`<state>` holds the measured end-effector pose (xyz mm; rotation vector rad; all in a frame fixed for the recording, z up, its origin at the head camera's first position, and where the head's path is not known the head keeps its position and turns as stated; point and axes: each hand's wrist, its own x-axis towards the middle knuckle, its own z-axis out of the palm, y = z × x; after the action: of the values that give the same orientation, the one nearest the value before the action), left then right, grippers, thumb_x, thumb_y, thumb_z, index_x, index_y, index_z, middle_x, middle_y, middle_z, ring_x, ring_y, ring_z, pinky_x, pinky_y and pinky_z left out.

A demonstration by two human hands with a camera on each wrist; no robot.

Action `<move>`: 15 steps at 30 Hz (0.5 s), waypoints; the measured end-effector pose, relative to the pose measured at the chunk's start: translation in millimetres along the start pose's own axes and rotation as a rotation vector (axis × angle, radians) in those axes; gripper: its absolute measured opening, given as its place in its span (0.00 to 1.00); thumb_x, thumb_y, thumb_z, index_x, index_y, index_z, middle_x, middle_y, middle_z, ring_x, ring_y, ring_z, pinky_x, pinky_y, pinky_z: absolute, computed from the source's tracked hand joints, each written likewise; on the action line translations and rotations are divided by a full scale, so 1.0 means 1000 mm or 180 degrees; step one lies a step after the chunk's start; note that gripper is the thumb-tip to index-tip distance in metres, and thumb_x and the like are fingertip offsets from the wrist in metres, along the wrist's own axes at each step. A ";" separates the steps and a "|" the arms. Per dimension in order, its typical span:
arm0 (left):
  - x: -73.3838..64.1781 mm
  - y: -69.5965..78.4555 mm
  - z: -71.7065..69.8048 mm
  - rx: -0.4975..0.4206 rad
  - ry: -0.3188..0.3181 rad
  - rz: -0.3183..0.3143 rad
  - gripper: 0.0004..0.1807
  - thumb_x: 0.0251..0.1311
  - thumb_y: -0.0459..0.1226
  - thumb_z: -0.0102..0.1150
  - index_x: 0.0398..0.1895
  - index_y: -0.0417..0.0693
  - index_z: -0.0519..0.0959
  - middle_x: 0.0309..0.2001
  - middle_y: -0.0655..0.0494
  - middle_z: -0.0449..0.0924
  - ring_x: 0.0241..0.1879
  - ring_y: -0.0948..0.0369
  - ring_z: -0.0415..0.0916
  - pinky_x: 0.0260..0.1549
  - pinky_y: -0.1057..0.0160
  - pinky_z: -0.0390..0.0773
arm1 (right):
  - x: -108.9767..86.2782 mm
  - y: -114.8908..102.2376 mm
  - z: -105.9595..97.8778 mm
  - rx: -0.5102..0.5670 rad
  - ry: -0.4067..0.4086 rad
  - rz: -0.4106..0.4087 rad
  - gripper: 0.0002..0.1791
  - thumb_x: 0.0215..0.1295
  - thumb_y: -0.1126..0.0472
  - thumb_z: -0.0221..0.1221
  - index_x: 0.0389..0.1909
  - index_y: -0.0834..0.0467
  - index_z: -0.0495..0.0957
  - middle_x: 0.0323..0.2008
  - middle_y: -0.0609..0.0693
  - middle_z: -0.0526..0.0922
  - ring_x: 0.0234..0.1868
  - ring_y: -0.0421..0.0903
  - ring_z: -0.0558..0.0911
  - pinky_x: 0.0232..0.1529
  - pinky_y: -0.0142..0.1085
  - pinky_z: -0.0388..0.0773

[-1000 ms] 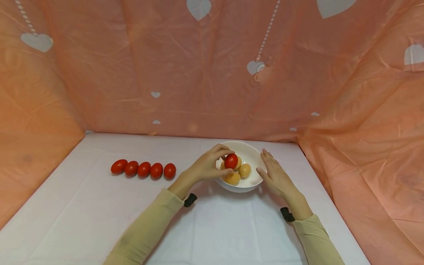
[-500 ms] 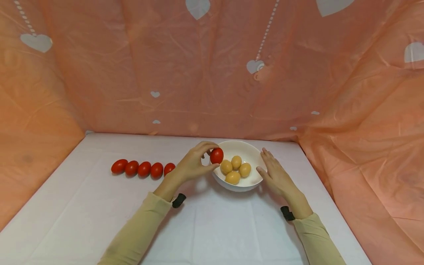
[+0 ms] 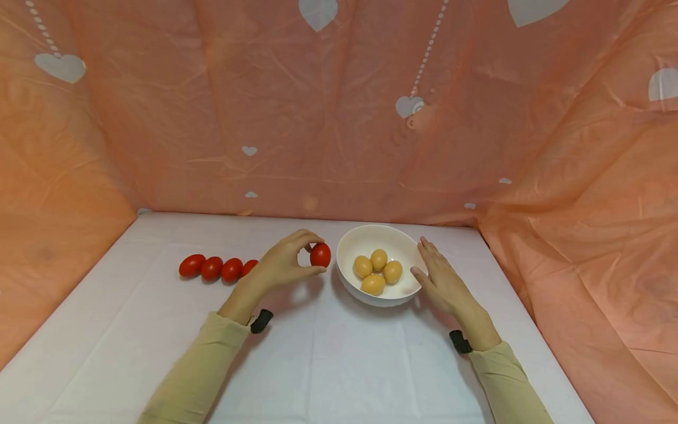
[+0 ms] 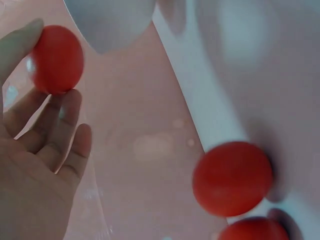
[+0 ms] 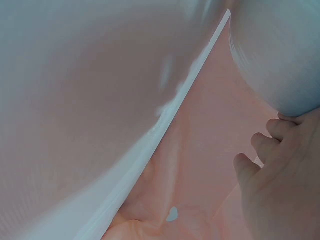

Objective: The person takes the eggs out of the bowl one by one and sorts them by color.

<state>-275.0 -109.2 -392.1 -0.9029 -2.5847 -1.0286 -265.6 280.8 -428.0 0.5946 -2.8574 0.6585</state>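
My left hand [image 3: 281, 262] pinches a glossy red egg-shaped object [image 3: 320, 255] between thumb and fingers, just left of the white bowl [image 3: 346, 282]. The left wrist view shows this red egg-shaped object [image 4: 59, 60] between the thumb and fingertips, with the other fingers loosely spread. Inside the bowl sit several yellow egg-shaped objects [image 3: 373, 285], grouped together. My right hand [image 3: 445, 282] lies along the bowl's right side, fingers straight and thumb at the rim. In the right wrist view, its fingers [image 5: 280, 131] are right at the bowl's outer wall [image 5: 280, 60].
Several more red egg-shaped objects [image 3: 212, 269] lie in a row on the white table [image 3: 339, 365] at the left. My left wrist and hand overlap the row's right end. An orange curtain [image 3: 339, 118] with pale hearts rises behind the table and along both sides.
My left hand has moved left with the red egg-shaped object, from over the bowl to beside it, uncovering the yellow ones. My right hand has stayed at the bowl.
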 end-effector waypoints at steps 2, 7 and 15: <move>-0.002 -0.004 -0.003 0.0086 -0.0072 -0.0090 0.30 0.55 0.43 0.80 0.60 0.46 0.81 0.57 0.56 0.80 0.51 0.56 0.78 0.54 0.51 0.81 | 0.000 0.000 0.000 0.0000 0.0009 -0.0003 0.38 0.83 0.47 0.46 0.81 0.68 0.50 0.83 0.61 0.47 0.82 0.64 0.47 0.79 0.60 0.45; -0.005 -0.013 -0.008 0.0289 -0.0204 -0.0300 0.29 0.56 0.44 0.79 0.60 0.46 0.81 0.57 0.55 0.79 0.52 0.55 0.78 0.54 0.51 0.80 | 0.000 0.001 0.001 -0.0013 0.0004 -0.0005 0.38 0.83 0.47 0.46 0.81 0.68 0.50 0.83 0.61 0.47 0.82 0.64 0.47 0.79 0.60 0.46; -0.008 -0.023 -0.010 0.0539 -0.0409 -0.0452 0.29 0.56 0.42 0.77 0.60 0.42 0.81 0.55 0.50 0.81 0.53 0.50 0.80 0.56 0.46 0.79 | 0.001 0.001 0.001 -0.0020 0.0045 -0.0041 0.38 0.83 0.47 0.46 0.81 0.68 0.51 0.83 0.61 0.47 0.82 0.64 0.48 0.78 0.61 0.47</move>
<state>-282.7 -133.1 -400.7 -0.7768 -2.8273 -0.7923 -266.7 281.2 -429.2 0.6045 -2.8392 0.6487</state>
